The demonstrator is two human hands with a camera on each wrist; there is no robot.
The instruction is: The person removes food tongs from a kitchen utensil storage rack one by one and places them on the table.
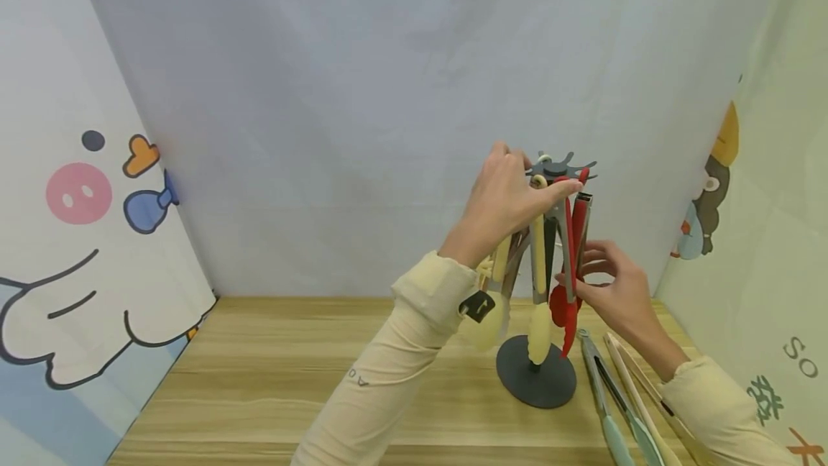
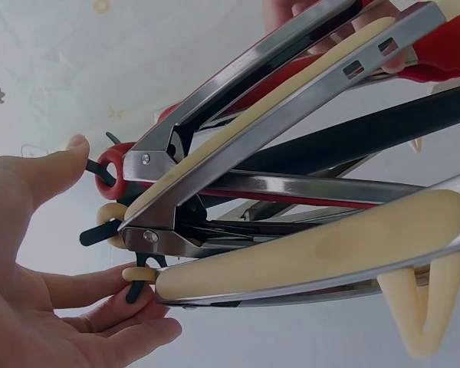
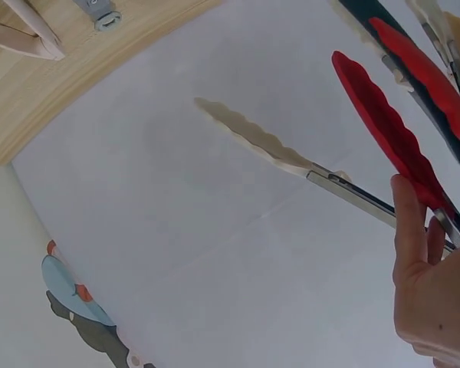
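Note:
A dark tong rack with hooks around its top stands on a round base. Red tongs and cream tongs hang from it. My left hand holds the rack's top. In the left wrist view its thumb touches the hook through a red ring, and its fingers touch the lower hook. Low on the right side, my right hand grips red tongs by an arm, just behind a red tip. Overlapping arms partly hide that grip in the head view.
Grey-green tongs and pale pink tongs lie on the wooden table, right of the base. A grey cloth wall rises behind, with printed side panels left and right.

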